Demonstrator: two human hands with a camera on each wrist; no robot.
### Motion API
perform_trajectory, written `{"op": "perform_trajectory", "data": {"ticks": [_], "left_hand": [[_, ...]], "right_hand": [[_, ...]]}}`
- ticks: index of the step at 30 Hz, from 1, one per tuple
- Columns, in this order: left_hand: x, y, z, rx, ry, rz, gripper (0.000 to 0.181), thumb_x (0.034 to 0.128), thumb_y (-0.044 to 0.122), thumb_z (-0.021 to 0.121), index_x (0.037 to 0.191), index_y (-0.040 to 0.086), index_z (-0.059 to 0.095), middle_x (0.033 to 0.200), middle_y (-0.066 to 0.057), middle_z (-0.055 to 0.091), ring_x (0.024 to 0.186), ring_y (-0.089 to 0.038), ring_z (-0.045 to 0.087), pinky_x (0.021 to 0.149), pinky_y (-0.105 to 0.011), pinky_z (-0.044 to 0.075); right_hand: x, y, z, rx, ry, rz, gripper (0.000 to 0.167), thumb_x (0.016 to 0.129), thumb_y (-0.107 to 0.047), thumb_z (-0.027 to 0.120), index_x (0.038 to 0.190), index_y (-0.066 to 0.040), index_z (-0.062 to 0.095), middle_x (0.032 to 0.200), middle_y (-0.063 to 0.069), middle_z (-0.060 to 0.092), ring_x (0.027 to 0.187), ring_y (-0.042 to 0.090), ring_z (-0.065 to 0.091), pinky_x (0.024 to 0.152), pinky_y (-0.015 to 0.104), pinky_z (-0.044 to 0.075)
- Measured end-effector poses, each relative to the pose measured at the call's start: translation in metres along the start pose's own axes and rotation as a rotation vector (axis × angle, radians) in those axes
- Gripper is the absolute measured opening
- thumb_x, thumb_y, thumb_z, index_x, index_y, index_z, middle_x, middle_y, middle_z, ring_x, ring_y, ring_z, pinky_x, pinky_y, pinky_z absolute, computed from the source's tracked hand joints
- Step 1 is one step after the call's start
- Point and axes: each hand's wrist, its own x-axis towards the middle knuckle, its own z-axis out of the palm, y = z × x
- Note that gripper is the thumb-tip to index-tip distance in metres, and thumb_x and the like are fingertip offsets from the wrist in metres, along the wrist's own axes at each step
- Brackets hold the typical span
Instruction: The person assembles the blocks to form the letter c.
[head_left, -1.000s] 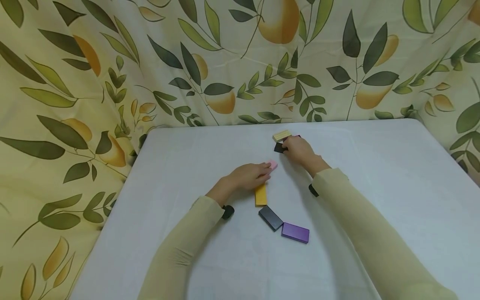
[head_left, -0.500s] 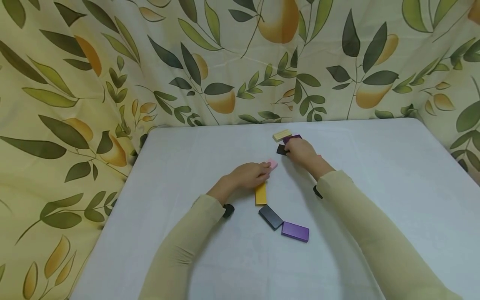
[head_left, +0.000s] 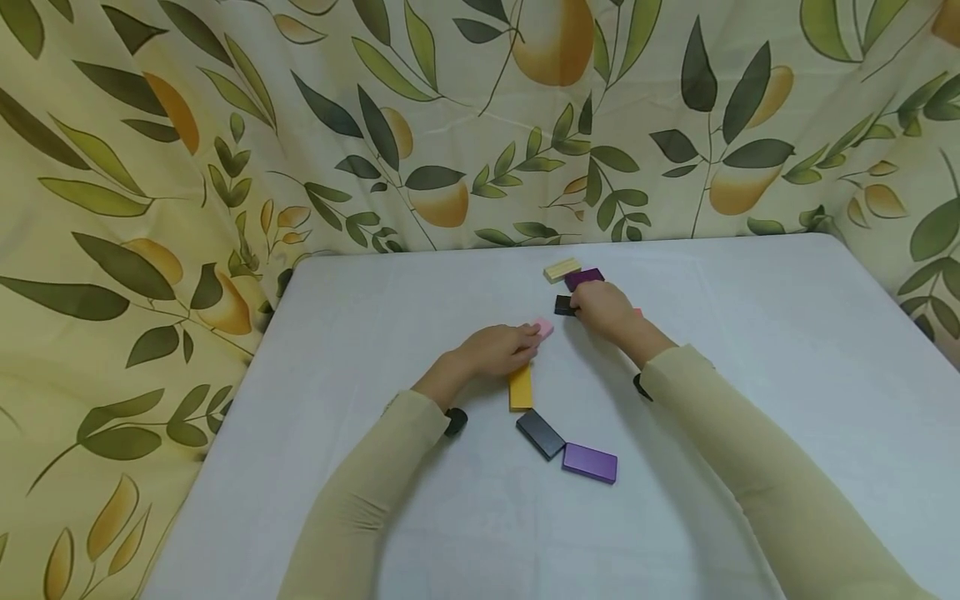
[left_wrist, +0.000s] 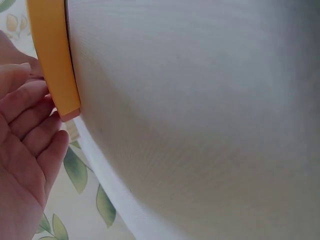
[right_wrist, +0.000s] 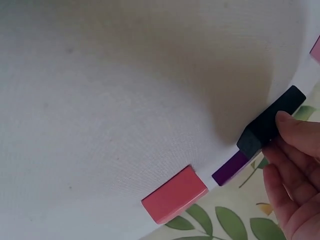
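My right hand [head_left: 606, 310] pinches a black rectangular block [head_left: 565, 305]; the right wrist view shows the thumb on this black block [right_wrist: 272, 120]. Just beyond that hand lies a dark purple block [head_left: 584, 279]. A red block [right_wrist: 175, 194], mostly hidden by the hand in the head view, lies to its right. My left hand [head_left: 497, 350] rests its fingertips on a pink block [head_left: 543, 328], its thumb hidden from above. Below it, a yellow block [head_left: 521, 390] points toward me; in the left wrist view relaxed fingers [left_wrist: 40, 125] sit beside the yellow block [left_wrist: 52, 55].
A dark grey block [head_left: 541, 434] and a violet block [head_left: 590, 463] continue the line toward me, corners close together. One pale wooden block [head_left: 562, 270] lies near the far edge of the white table [head_left: 390, 300]. A leaf-patterned cloth [head_left: 450, 125] hangs behind.
My right hand has shifted slightly right and toward me with the black block, which has turned a little. More of the dark purple block and a bit of red now show. The left hand stays put.
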Motion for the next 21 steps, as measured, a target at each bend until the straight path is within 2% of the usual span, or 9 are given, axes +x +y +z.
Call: {"op": "perform_trajectory", "data": {"ticks": [8, 17, 21], "left_hand": [[-0.0004, -0.0007, -0.0008, 0.021, 0.007, 0.004, 0.044, 0.0988, 0.031, 0.04, 0.14, 0.016, 0.038, 0.145, 0.0, 0.033, 0.131, -0.014, 0.031, 0.104, -0.028, 0.026], [-0.0006, -0.0002, 0.0005, 0.008, 0.002, 0.004, 0.043, 0.0989, 0.03, 0.04, 0.14, 0.016, 0.039, 0.144, -0.002, 0.033, 0.131, -0.016, 0.032, 0.104, -0.029, 0.027], [0.0001, 0.0004, 0.0004, 0.014, 0.008, 0.01, 0.043, 0.0989, 0.031, 0.04, 0.14, 0.016, 0.039, 0.144, -0.002, 0.033, 0.13, -0.016, 0.032, 0.104, -0.03, 0.028]], "right_hand": [[-0.0035, -0.0024, 0.0019, -0.029, 0.049, -0.049, 0.007, 0.081, 0.002, 0.064, 0.082, 0.002, 0.07, 0.081, 0.016, 0.066, 0.073, 0.029, 0.061, 0.072, 0.043, 0.049], [-0.0085, -0.0058, 0.0006, -0.013, 0.023, -0.042, 0.007, 0.081, 0.001, 0.065, 0.084, 0.002, 0.071, 0.082, 0.014, 0.067, 0.069, 0.026, 0.058, 0.073, 0.041, 0.049], [-0.0099, -0.005, 0.0007, -0.015, 0.026, -0.05, 0.005, 0.08, 0.002, 0.066, 0.081, 0.001, 0.071, 0.079, 0.013, 0.067, 0.065, 0.025, 0.056, 0.069, 0.04, 0.049]]}}
